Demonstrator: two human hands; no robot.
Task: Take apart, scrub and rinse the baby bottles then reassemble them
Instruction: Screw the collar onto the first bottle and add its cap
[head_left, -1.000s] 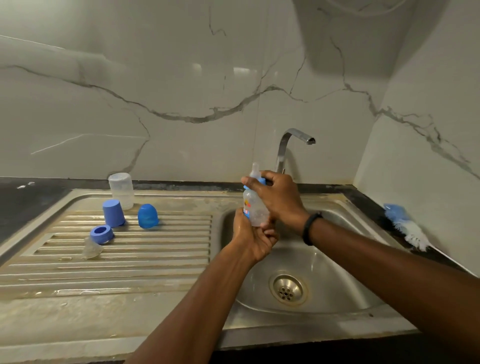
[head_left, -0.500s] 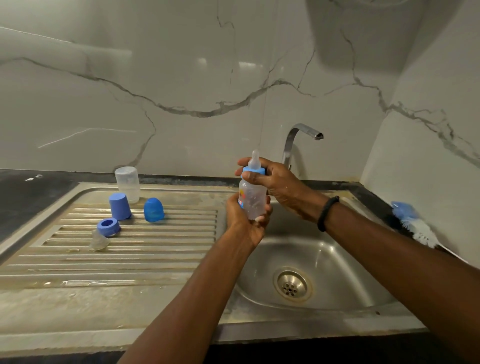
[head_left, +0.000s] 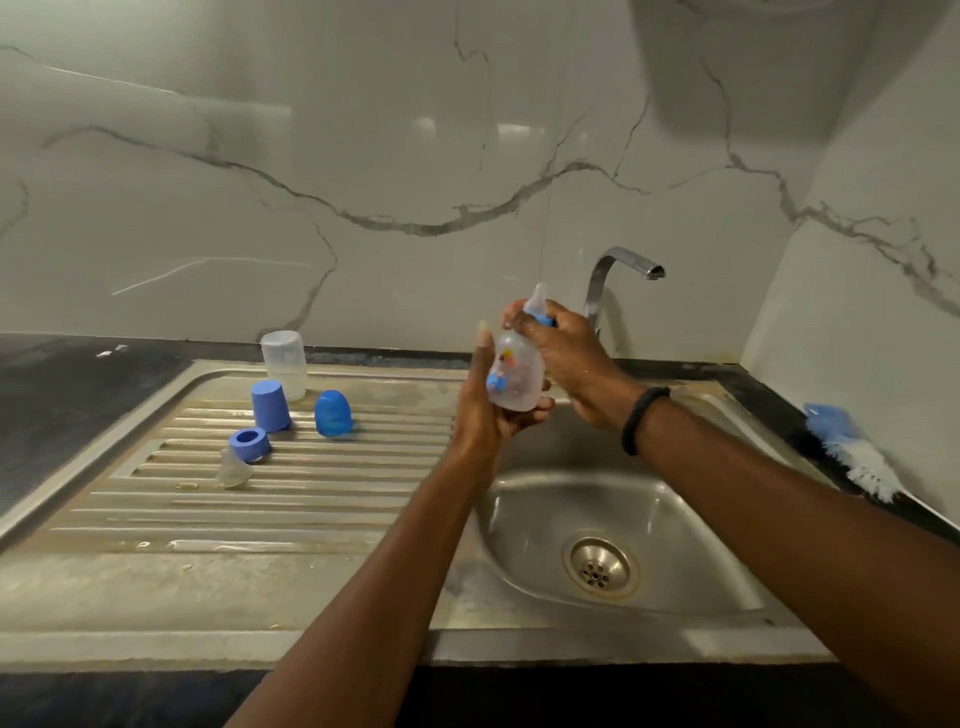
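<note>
I have the small clear baby bottle (head_left: 514, 376) upright above the sink basin (head_left: 675, 519), my left hand (head_left: 485, 410) cupping its base, my right hand (head_left: 563, 348) wrapped round the blue collar (head_left: 543, 318) under the teat. It looks light, thin-walled, probably wet and slippery; I'd steady the body low and twist only at the collar.

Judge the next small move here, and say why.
Probably keep twisting the collar with the right hand while the left hand steadies the bottle: nipple and collar sit on it, and loose parts of another bottle lie on the drainboard.
</note>
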